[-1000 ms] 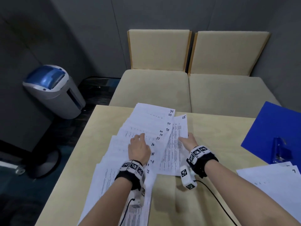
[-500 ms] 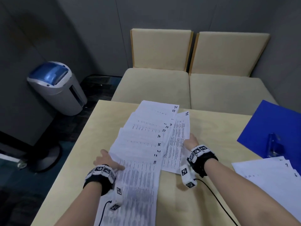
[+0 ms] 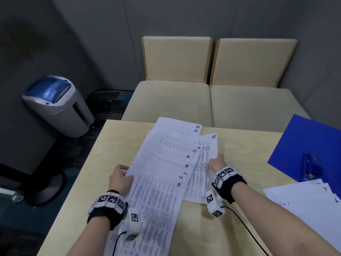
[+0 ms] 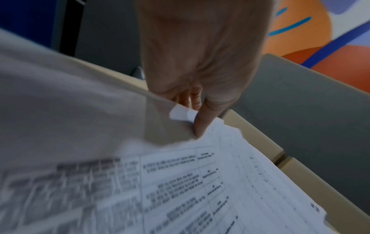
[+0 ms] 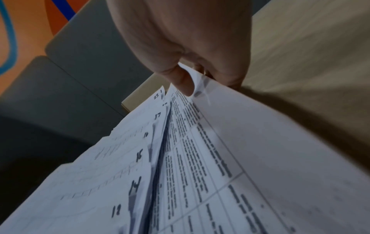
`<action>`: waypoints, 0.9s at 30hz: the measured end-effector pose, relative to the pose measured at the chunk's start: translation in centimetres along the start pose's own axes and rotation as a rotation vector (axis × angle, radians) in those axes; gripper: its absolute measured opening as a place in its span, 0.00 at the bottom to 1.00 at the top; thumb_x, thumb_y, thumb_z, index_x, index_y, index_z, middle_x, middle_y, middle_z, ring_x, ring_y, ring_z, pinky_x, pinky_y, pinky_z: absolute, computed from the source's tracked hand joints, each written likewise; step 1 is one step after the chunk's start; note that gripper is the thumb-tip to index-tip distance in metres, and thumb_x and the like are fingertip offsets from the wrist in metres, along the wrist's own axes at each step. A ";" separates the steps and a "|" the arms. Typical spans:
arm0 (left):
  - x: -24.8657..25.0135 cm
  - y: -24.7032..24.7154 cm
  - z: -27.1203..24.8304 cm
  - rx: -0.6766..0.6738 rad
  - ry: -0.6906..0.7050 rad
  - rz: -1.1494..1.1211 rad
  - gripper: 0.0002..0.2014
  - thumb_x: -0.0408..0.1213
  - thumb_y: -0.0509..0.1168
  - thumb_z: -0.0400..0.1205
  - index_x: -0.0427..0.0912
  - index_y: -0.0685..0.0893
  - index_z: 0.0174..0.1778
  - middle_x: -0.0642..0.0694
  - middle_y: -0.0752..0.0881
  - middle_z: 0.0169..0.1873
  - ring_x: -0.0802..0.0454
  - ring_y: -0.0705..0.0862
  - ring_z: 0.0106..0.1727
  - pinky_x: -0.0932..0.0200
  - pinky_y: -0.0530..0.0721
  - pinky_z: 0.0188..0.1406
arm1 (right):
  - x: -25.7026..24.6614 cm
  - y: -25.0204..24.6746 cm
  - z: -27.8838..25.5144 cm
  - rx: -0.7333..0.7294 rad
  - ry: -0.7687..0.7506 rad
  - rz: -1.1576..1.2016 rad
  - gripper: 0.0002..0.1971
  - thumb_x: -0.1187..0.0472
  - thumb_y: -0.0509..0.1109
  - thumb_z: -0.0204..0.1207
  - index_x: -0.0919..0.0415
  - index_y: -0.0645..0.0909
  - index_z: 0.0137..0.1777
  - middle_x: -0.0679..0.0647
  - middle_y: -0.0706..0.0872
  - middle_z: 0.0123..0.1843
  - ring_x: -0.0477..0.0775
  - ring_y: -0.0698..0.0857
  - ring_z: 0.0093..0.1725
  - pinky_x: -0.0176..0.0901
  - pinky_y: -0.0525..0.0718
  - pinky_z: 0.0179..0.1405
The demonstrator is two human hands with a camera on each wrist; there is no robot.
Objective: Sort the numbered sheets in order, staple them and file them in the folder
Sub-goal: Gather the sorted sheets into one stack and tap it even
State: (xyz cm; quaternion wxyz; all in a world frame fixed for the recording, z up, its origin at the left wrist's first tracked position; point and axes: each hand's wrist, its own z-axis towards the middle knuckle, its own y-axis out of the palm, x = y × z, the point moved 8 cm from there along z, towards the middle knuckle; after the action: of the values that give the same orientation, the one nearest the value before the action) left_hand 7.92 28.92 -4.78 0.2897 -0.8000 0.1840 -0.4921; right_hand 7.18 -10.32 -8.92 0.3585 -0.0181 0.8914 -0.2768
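Wooden table (image 3: 239,154): left hand (image 3: 120,177) pinches fanned sheets (image 3: 166,163) at their left edge; right hand (image 3: 217,163) pinches sheet 25 (image 3: 203,172).

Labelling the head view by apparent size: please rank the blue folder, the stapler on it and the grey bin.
1. blue folder, though cut off by the frame edge
2. grey bin, close behind
3. stapler, clearly smallest
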 end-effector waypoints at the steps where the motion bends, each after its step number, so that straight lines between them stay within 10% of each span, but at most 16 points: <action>1: 0.4 0.0 0.3 0.029 0.002 -0.015 0.09 0.26 0.66 0.76 0.36 0.79 0.51 0.43 0.83 0.38 0.44 0.80 0.38 0.57 0.74 0.32 | 0.0 0.1 0.2 -0.003 0.002 0.007 0.23 0.67 0.55 0.81 0.67 0.59 0.76 0.66 0.77 0.68 0.66 0.78 0.65 0.49 0.76 0.56; 6: 1.5 2.2 3.0 0.002 0.023 0.373 0.28 0.39 0.72 0.73 0.42 0.71 0.68 0.37 0.72 0.66 0.37 0.74 0.65 0.41 0.75 0.65 | -0.3 0.9 0.6 -0.068 -0.055 0.003 0.35 0.50 0.67 0.77 0.64 0.60 0.79 0.60 0.72 0.76 0.62 0.74 0.73 0.51 0.75 0.69; 11: 3.3 4.6 6.5 -0.199 0.066 0.561 0.47 0.43 0.77 0.70 0.43 0.58 0.80 0.36 0.62 0.73 0.36 0.65 0.74 0.39 0.69 0.72 | 0.7 1.0 0.8 -0.105 -0.063 0.175 0.47 0.45 0.83 0.56 0.63 0.70 0.74 0.54 0.77 0.71 0.59 0.78 0.70 0.56 0.76 0.71; 15: 4.0 6.4 7.4 -0.286 0.042 0.403 0.44 0.29 0.78 0.67 0.39 0.62 0.76 0.36 0.63 0.70 0.35 0.73 0.68 0.45 0.76 0.70 | 0.5 2.2 -0.1 -0.229 -0.077 0.276 0.26 0.63 0.82 0.64 0.61 0.80 0.62 0.59 0.86 0.63 0.59 0.85 0.60 0.56 0.80 0.66; 22: 5.7 10.7 5.8 -0.316 0.018 0.328 0.37 0.32 0.78 0.66 0.40 0.66 0.69 0.37 0.78 0.60 0.38 0.79 0.61 0.48 0.82 0.58 | -0.7 1.5 -1.2 -0.132 -0.084 0.242 0.34 0.45 0.71 0.75 0.63 0.68 0.75 0.56 0.77 0.72 0.58 0.77 0.70 0.41 0.72 0.62; 27: 6.6 11.6 4.8 -0.227 0.052 0.464 0.26 0.32 0.70 0.71 0.38 0.68 0.64 0.36 0.68 0.65 0.37 0.70 0.66 0.46 0.78 0.65 | 1.2 -1.1 -0.8 0.028 0.024 0.163 0.36 0.57 0.78 0.70 0.66 0.64 0.72 0.60 0.77 0.68 0.59 0.79 0.62 0.44 0.76 0.56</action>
State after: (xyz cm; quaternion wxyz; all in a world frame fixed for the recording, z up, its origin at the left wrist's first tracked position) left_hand 15.04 17.60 -9.41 0.2986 -0.7508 0.4241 -0.4089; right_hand 5.59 -11.12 -8.64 0.3691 0.0629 0.8902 -0.2595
